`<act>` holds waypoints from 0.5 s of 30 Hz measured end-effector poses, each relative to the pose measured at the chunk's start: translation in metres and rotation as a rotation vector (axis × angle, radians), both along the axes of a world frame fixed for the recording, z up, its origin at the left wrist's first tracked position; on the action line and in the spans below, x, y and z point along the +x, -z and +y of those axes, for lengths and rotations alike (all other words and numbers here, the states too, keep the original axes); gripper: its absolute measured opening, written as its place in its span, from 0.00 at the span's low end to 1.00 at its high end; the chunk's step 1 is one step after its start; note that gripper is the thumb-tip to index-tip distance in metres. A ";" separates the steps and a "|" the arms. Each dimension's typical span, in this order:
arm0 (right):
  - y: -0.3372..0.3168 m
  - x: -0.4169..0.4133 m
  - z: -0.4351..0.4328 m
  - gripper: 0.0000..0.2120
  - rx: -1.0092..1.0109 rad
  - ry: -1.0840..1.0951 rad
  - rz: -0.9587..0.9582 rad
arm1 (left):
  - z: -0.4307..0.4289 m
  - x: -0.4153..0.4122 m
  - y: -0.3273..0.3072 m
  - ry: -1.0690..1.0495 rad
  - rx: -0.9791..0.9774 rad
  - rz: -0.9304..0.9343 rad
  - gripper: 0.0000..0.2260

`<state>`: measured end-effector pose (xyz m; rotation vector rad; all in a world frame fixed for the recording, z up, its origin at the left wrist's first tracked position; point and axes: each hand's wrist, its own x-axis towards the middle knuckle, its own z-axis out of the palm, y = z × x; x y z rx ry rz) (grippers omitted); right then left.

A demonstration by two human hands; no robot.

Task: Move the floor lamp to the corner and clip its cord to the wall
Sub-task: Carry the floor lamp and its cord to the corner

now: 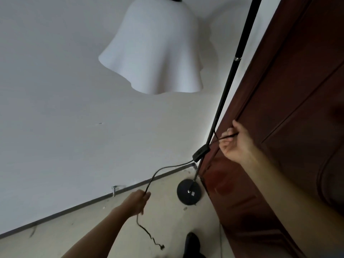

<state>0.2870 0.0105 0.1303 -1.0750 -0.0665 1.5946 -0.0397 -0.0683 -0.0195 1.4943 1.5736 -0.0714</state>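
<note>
The floor lamp stands in the corner between the white wall (55, 108) and a dark wooden door. Its black pole (230, 79) rises from a round black base (189, 191) on the floor, and a white wavy shade (154, 51) hangs at the top. A black cord (167, 168) runs from an inline switch (201, 152) beside the pole. My right hand (235, 142) grips the cord just above the switch. My left hand (137, 202) holds the cord lower down; the plug end (162, 247) dangles to the floor.
A dark red-brown wooden door (290, 108) fills the right side, close to the pole. A metal doorstop (114, 189) sticks out at the baseboard. My dark shoe (192, 243) is on the pale floor near the door.
</note>
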 end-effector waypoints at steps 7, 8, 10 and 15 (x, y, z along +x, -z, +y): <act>0.082 0.005 -0.028 0.18 -0.404 -0.013 -0.364 | 0.008 -0.005 -0.042 -0.099 0.137 -0.109 0.12; 0.088 0.007 -0.032 0.17 -0.427 -0.030 -0.516 | 0.009 -0.007 -0.048 -0.103 0.160 -0.158 0.12; 0.103 0.010 -0.036 0.18 -0.380 -0.096 -1.043 | 0.010 -0.008 -0.060 -0.037 0.224 -0.164 0.12; 0.103 -0.022 -0.040 0.02 0.119 -0.506 -1.463 | 0.011 0.001 -0.073 0.117 0.265 -0.091 0.16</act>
